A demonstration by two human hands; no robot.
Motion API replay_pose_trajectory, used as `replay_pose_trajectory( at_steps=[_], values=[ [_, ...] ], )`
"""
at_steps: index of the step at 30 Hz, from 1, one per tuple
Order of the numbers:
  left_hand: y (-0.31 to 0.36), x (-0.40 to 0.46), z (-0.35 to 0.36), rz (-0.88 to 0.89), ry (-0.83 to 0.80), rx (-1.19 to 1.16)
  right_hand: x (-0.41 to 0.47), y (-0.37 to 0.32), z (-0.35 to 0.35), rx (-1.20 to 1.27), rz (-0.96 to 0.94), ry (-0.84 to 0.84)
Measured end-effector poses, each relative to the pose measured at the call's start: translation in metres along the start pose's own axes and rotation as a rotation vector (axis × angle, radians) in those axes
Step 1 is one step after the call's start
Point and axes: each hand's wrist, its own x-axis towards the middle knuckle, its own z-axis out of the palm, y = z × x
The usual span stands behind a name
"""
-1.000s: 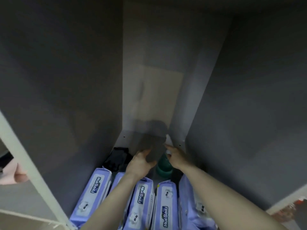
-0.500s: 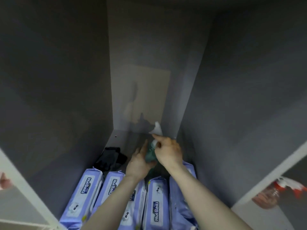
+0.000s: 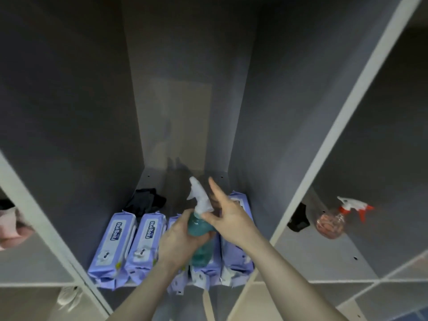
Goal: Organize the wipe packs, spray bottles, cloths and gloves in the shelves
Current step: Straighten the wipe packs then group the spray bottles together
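While both forearms reach up from the bottom of the frame, the left hand [image 3: 179, 239] wraps its fingers round the body of the teal spray bottle [image 3: 199, 228], holding it just above the row of wipe packs [image 3: 148, 242] in the middle compartment. Just right of it, the right hand [image 3: 228, 218] has its fingers spread and straight, gripping nothing; its thumb lies against the bottle's white trigger head [image 3: 199, 197], which points toward the upper left. Five purple packs stand side by side at the front edge of that shelf [image 3: 162, 181], the middle ones partly hidden by the hands. Behind the two leftmost packs, a dark cloth [image 3: 146, 201] lies crumpled against the left wall. At the right of the frame, in the neighbouring compartment, a pinkish spray bottle with a red and white trigger [image 3: 335, 220] lies on its side, with a small black item [image 3: 298, 218] near the divider. At the far left edge something pink [image 3: 11, 228] shows in another compartment
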Motion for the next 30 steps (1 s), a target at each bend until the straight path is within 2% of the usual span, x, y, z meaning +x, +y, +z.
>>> replay_pose_trajectory(
  at_steps=[6, 12, 16, 21, 26, 30],
  values=[
    [0.019, -0.047, -0.008, 0.053, -0.005, -0.039, -0.041, 0.018, -0.005, 0.175, -0.005, -0.069],
    [0.056, -0.09, 0.012, 0.07, -0.12, -0.072, -0.09, 0.043, -0.039, 0.318, -0.035, -0.068],
    [0.093, -0.115, 0.054, 0.09, -0.175, -0.045, -0.129, 0.08, -0.078, 0.367, -0.007, -0.047],
    [0.136, -0.133, 0.129, 0.107, -0.201, -0.178, -0.169, 0.131, -0.131, 0.372, 0.051, -0.042],
    [0.153, -0.121, 0.182, 0.042, -0.181, -0.308, -0.182, 0.187, -0.154, 0.381, 0.125, 0.026],
    [0.158, -0.093, 0.209, 0.019, -0.258, -0.373, -0.173, 0.224, -0.164, 0.443, 0.258, 0.063]
  ],
)
